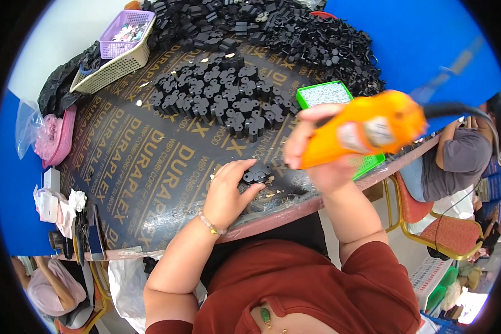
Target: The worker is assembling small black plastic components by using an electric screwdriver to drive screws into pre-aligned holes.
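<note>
Near the front edge of the dark table, my left hand (231,186) holds a small black plastic part (257,173) against the surface, thumb and fingers on either side of it. My right hand (331,167) is wrapped round an orange corded power tool (367,131), which looks like an electric screwdriver. Its narrow end points left, toward the black part, and does not touch it. Motion blurs the tool somewhat. Beyond my hands stands a dense group of assembled black blocks (222,94) with tabs and holes.
Loose black parts (273,25) lie heaped at the back. A green tray (324,93) of tiny pale pieces sits behind the tool. Baskets, one purple (110,49), one cream (114,72), stand back left; a pink basket (67,139) is left. People (456,156) sit on both sides.
</note>
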`<state>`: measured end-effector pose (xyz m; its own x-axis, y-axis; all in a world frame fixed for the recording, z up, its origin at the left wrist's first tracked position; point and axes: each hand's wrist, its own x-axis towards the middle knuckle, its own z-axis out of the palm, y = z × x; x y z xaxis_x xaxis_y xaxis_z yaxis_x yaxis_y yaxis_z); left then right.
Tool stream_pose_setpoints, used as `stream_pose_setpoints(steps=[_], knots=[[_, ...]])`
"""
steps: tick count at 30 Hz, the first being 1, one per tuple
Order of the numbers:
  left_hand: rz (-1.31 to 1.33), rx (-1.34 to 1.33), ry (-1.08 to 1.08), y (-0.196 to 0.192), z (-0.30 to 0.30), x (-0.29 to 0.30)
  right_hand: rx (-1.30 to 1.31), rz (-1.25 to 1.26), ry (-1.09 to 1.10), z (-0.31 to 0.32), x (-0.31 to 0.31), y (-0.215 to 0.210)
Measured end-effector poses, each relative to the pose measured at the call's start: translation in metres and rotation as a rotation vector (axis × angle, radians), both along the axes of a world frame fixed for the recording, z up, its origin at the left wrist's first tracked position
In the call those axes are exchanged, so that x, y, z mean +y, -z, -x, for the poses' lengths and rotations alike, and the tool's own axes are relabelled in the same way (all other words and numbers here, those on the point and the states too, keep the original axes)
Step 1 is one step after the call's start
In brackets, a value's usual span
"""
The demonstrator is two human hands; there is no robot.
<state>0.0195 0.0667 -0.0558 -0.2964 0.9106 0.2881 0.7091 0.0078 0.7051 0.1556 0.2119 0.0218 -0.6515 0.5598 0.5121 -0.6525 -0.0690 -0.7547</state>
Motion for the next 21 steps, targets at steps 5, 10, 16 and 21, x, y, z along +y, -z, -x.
stream_pose_setpoints(steps=[5,10,16,21], knots=[[-0.048,0.076,-0.012,0.003,-0.002,-0.002,-0.112,-0.28,0.588,-0.07,0.053,0.0],[-0.06,0.085,0.003,0.002,-0.006,0.001,-0.273,-0.313,0.927,-0.137,0.105,0.031],[-0.039,0.077,0.007,0.002,-0.005,0.003,-0.207,-0.274,0.95,-0.15,0.11,0.042],[-0.043,0.075,0.008,0.004,-0.004,0.003,-0.121,-0.224,0.925,-0.14,0.089,0.013]])
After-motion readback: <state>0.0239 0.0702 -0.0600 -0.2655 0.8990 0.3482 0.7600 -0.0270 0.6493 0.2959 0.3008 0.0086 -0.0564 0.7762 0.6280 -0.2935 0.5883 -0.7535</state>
